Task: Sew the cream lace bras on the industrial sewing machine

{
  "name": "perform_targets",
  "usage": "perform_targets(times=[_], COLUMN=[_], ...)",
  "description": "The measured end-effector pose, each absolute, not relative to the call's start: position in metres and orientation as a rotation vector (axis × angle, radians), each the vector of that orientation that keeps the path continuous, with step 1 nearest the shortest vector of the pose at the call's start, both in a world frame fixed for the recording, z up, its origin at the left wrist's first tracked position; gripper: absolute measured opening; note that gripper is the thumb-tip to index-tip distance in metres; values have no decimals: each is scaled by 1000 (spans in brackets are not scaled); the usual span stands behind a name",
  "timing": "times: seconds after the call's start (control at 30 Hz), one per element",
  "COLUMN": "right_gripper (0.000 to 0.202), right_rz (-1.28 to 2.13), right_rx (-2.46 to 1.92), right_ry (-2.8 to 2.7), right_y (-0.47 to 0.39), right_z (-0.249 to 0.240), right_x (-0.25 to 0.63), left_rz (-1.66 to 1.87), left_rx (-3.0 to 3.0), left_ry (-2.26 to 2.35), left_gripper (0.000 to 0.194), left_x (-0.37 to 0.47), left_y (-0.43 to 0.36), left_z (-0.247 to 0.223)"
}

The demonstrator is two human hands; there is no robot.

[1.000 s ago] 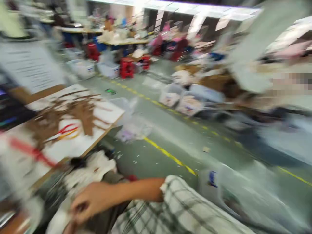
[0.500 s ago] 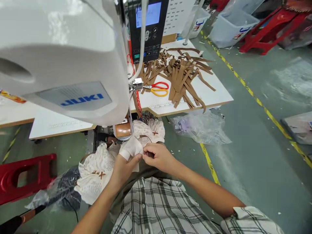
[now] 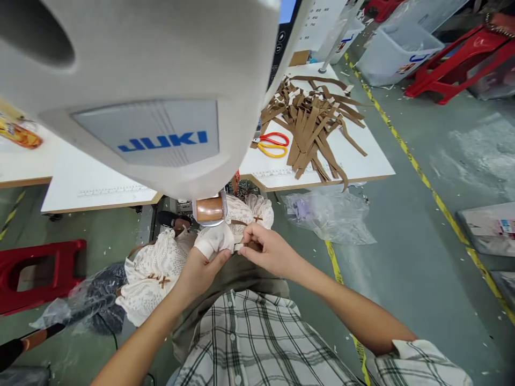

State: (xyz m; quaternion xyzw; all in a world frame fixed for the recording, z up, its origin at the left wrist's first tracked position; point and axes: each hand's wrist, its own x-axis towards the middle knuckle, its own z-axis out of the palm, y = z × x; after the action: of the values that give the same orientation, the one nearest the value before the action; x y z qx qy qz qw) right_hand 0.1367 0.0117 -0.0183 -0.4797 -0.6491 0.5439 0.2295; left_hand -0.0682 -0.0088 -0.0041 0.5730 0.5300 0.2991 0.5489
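Note:
My left hand (image 3: pixel 203 271) is closed on the smooth white edge of a cream lace bra (image 3: pixel 215 239), its thumb lying on top. My right hand (image 3: pixel 269 249) is beside it, thumb and fingers drawn together at a small white tab (image 3: pixel 238 247) on the bra's edge. A thin brown strap (image 3: pixel 239 222) runs just above the right fingertips. More cream lace with small brown bows (image 3: pixel 163 281) hangs to the left of my left hand. Directly above the held part is the sewing machine's metal arm end with a copper-coloured block (image 3: pixel 210 209).
The white JUKI machine head (image 3: pixel 161 134) fills the upper left. Red-and-yellow-handled scissors (image 3: pixel 273 145) and a heap of brown strips (image 3: pixel 311 126) lie on the white table (image 3: pixel 362 161). A clear plastic bag (image 3: pixel 333 217) hangs below its edge. A red stool (image 3: pixel 44 273) stands left.
The view has shifted, with the machine head now covering more of it. My right fingers have moved slightly apart from my left thumb, and a small white tab shows between the hands.

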Motion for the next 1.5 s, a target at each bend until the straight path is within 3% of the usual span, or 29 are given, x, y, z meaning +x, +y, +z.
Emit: perform_targets(times=[0.53,0.87,1.03,1.27,1.37,1.5], right_gripper=[7,25,22,18,16,13], right_rz=[1543,1954,1831,1292,1455,1952], right_rx=[-1206,-1268,-1292,-1285,-1172,-1028], right_ry=[-1986,-1303,-1392,-1886,-1840,-1535], right_y=[27,21,18,22,30,45], right_z=[-9,-26,-20,0,12,36], right_x=[141,130,129,127,129,130], left_rz=[666,715,877,996,1041,1202], left_rx=[1380,992,802,673,564,369], left_ry=[1311,1349,1283,1317,1248,1007], left_gripper=[25,27,25,25,33,79], left_x=[-63,-63,-54,-41,-46,-53], left_y=[-7,-2,-9,-16,-23,-39], left_z=[4,-7,-18,-5,1,1])
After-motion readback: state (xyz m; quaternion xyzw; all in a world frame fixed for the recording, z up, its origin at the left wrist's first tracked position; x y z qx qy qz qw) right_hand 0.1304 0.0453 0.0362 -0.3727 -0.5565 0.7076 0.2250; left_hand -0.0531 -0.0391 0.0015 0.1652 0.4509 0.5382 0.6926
